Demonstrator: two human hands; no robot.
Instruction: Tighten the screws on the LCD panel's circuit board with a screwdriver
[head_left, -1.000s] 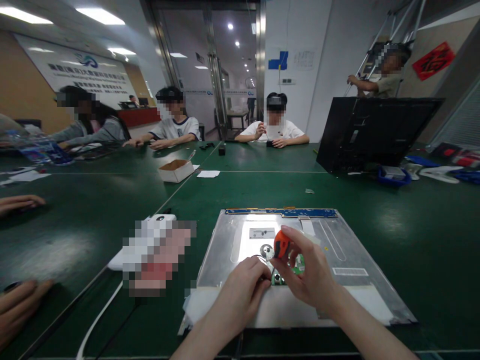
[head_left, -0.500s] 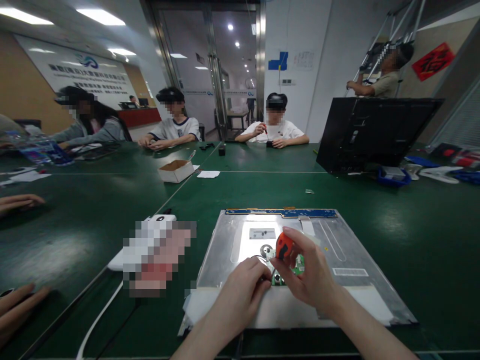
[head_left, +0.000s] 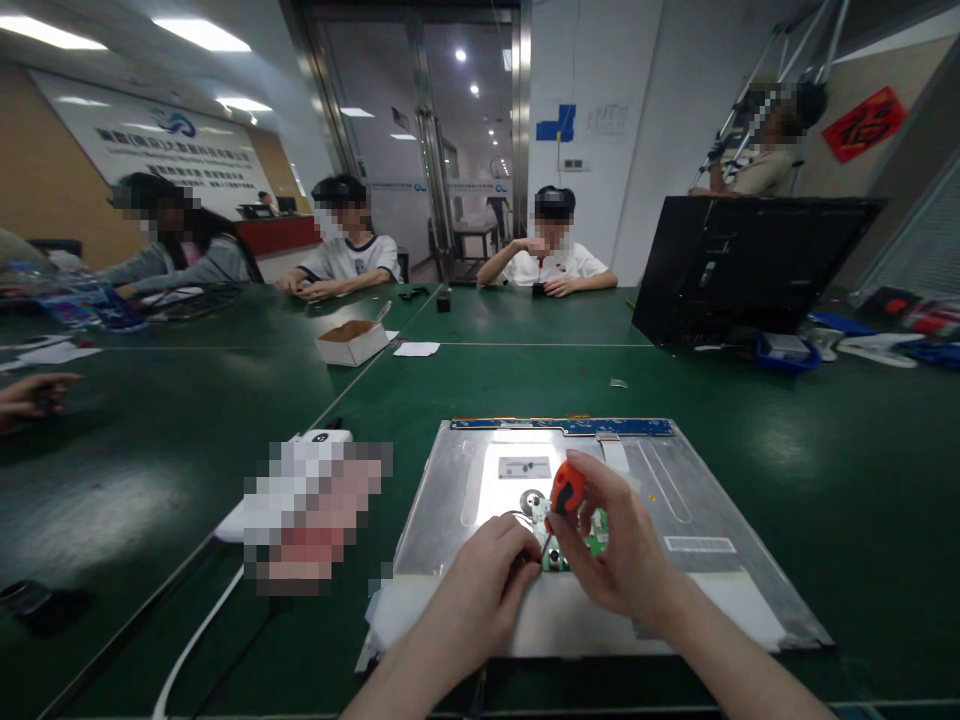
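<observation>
A flat metal display panel (head_left: 675, 500) lies back-up on the green table in front of me. On it sits a small green circuit board (head_left: 596, 543). My right hand (head_left: 615, 550) is closed around an orange-handled screwdriver (head_left: 566, 488), held upright with its tip down on the board. My left hand (head_left: 480, 590) rests beside it with fingers curled, fingertips pressed at the board's left edge; what they pinch is hidden.
A blurred-out white object (head_left: 315, 510) with a white cable lies left of the panel. A black monitor (head_left: 750, 265) stands at the right back. An open cardboard box (head_left: 352, 340) sits mid-table. Several people sit around the far side; another person's hand (head_left: 30, 395) is at left.
The screwdriver handle has turned slightly in my right hand. At lower left another person's hand has withdrawn from the table. The person opposite has raised a hand to the face.
</observation>
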